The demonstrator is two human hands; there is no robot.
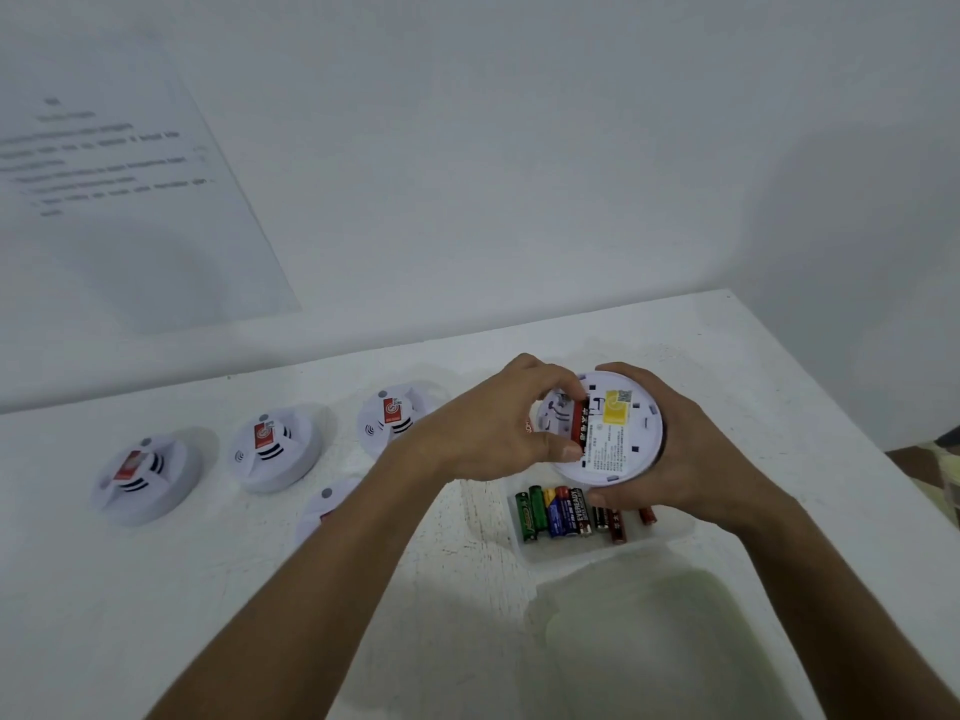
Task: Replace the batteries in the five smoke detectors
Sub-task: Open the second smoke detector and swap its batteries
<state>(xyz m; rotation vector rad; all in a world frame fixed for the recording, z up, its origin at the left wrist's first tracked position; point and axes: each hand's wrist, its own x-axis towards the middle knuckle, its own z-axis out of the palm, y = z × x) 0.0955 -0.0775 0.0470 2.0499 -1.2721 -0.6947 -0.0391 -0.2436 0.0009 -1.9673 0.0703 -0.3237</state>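
With left hand [498, 423] fingers [563, 452] clamped on the red battery [577, 426] in the smoke detector [618, 433] gripped by right hand [670, 459] fingers, a slip could drop it.

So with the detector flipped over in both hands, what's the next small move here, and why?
Probably press the red battery fully down into its slot. The left hand has a thumb and finger on its two ends in the open back of the detector, which the right hand steadies above the battery tray. Whether the battery is going in or coming out cannot be told.
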